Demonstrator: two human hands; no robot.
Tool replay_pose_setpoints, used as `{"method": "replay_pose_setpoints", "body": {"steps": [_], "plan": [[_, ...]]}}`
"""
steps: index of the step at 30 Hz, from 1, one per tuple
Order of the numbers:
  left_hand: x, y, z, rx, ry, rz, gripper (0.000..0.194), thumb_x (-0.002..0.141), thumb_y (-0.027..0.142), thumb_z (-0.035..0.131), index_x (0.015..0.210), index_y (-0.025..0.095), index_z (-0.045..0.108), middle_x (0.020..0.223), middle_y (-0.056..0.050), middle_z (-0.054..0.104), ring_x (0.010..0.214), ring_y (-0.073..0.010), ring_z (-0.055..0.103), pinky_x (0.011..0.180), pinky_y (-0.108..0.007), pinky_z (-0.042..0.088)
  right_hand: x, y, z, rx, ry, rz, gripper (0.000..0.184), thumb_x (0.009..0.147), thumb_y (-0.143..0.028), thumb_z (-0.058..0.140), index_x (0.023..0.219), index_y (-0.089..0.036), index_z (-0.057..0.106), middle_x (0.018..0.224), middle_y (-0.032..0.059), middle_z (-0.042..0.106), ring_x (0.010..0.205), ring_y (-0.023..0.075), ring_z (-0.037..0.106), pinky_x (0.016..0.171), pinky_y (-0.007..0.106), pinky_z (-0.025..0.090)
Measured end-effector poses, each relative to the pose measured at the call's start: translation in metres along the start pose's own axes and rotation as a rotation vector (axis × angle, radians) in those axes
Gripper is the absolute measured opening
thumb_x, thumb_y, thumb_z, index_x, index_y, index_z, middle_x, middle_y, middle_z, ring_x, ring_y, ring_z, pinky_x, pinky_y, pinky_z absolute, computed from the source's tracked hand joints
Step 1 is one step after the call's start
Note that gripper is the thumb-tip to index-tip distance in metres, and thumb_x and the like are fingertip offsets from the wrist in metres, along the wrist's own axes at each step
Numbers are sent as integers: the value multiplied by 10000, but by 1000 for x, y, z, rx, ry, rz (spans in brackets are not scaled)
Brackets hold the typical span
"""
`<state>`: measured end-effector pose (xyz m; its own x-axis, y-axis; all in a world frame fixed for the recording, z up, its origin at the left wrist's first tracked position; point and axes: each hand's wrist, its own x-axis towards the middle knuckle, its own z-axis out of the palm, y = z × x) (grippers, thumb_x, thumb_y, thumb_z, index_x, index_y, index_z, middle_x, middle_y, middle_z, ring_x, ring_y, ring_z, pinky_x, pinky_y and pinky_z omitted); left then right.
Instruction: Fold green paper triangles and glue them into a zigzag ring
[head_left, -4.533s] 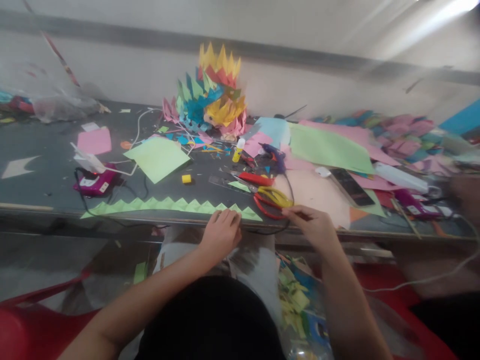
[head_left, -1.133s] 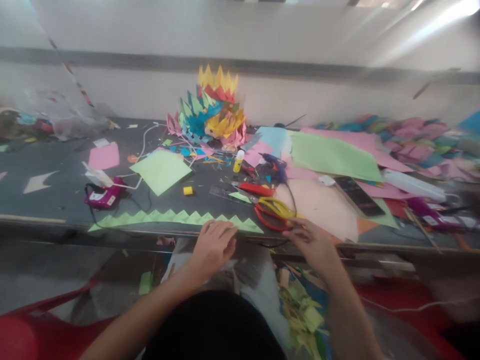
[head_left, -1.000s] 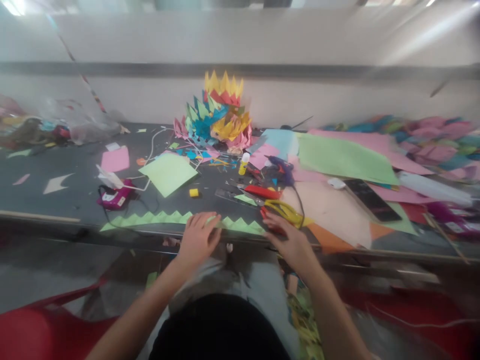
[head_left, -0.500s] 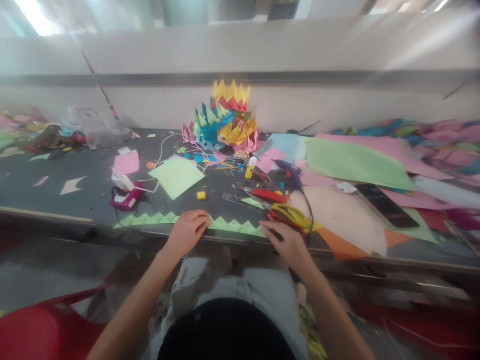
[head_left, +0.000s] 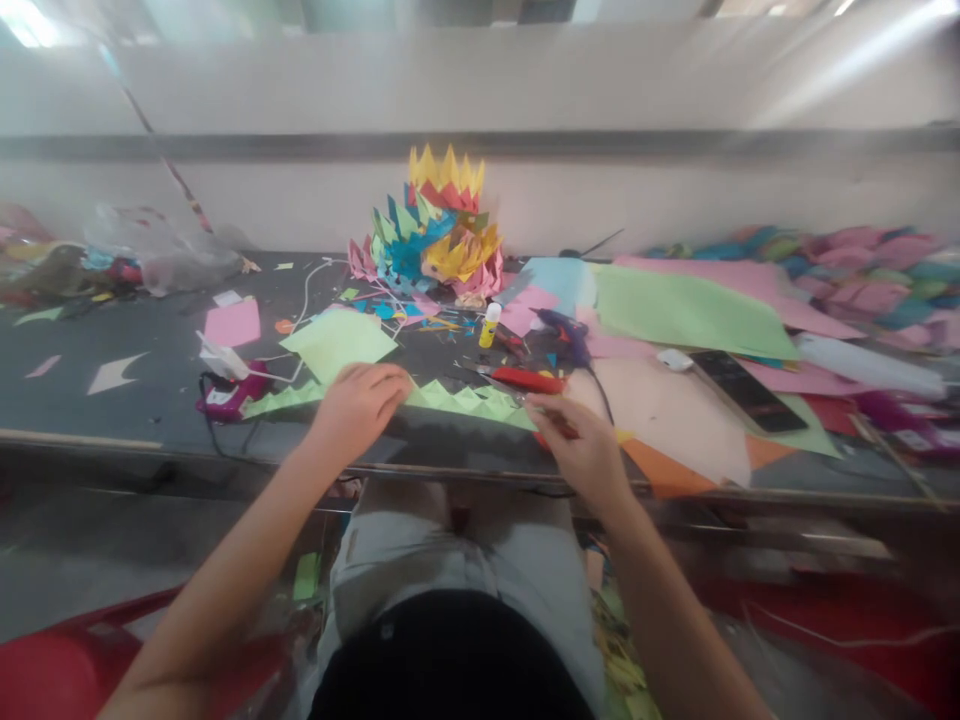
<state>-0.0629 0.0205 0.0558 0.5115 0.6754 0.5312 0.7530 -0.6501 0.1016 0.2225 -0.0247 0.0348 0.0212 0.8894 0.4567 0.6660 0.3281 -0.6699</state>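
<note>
The left hand's grip is folded nearly closed on a zigzag green strip at the centre of the frame, covering part of its middle. The right hand's curled fingertips meet the strip's right end; from here I can't tell whether that grip pinches it. Behind the right hand a red handle is mostly hidden. A clear plastic bag slumps at upper left, its contents unclear, and yellow-green scraps show at lower right below the counter, whatever holds them half hidden by the arm. A green sheet lies just beyond the left hand; a purple box sits by the strip's left end. Upper right, a heap of coloured paper runs out of frame.
</note>
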Motion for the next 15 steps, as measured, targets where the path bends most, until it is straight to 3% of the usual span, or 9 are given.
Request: {"method": "replay_pose_setpoints", "body": {"steps": [4, 8, 12, 15], "plan": [[22, 3, -37, 83, 31, 54, 234, 923, 256, 418, 946, 219, 649, 1037, -23, 656, 967, -189, 606, 922, -418, 411, 1, -8, 3, 93, 82, 22, 223, 835, -338, 556, 991, -220, 662, 910, 47, 707, 794, 171, 654, 748, 309, 527], [40, 9, -81, 269, 80, 191, 322, 938, 237, 345, 921, 163, 658, 1026, -6, 647, 984, -169, 608, 934, -442, 403, 6, -15, 15, 278, 146, 56, 243, 820, -352, 580, 1008, -209, 641, 912, 56, 703, 803, 166, 658, 748, 309, 534], [52, 21, -126, 460, 117, 341, 443, 931, 212, 209, 989, 99, 634, 1035, 16, 603, 1069, -149, 566, 922, -470, 375, 20, -32, 34, 429, 130, 5, 242, 819, -335, 584, 1021, -209, 628, 911, 42, 697, 808, 149, 654, 748, 302, 536], [60, 32, -151, 508, 110, 353, 490, 920, 214, 165, 990, 69, 628, 1042, 9, 575, 1160, -175, 506, 930, -500, 324, 33, -46, 48, 512, 86, -32, 243, 817, -320, 583, 1028, -209, 625, 912, 31, 689, 817, 136, 649, 747, 288, 533]]}}
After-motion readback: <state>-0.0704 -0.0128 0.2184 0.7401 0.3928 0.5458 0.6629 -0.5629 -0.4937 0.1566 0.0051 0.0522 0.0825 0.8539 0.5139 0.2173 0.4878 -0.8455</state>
